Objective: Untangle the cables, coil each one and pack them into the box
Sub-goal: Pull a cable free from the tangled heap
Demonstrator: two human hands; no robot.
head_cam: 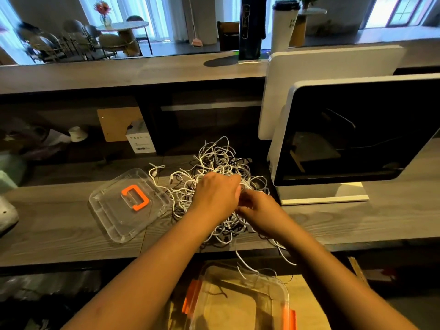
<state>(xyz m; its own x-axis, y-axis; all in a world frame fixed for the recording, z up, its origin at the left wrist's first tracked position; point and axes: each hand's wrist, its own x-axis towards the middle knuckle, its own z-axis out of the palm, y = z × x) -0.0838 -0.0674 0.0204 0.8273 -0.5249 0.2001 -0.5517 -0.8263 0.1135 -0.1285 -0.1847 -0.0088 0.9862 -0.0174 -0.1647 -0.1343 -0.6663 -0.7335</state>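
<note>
My left hand (215,196) and right hand (258,209) curl their fingers into the tangled white cables (214,163) on the counter (59,222), the clear box (273,289) lying below; tugging hard could tighten knots or drag strands off the edge.

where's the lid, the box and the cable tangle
lid (112,217), head view, clear panel near its front corner
box (238,308), head view, bare clear floor
cable tangle (219,160), head view, white loops at far side
</note>
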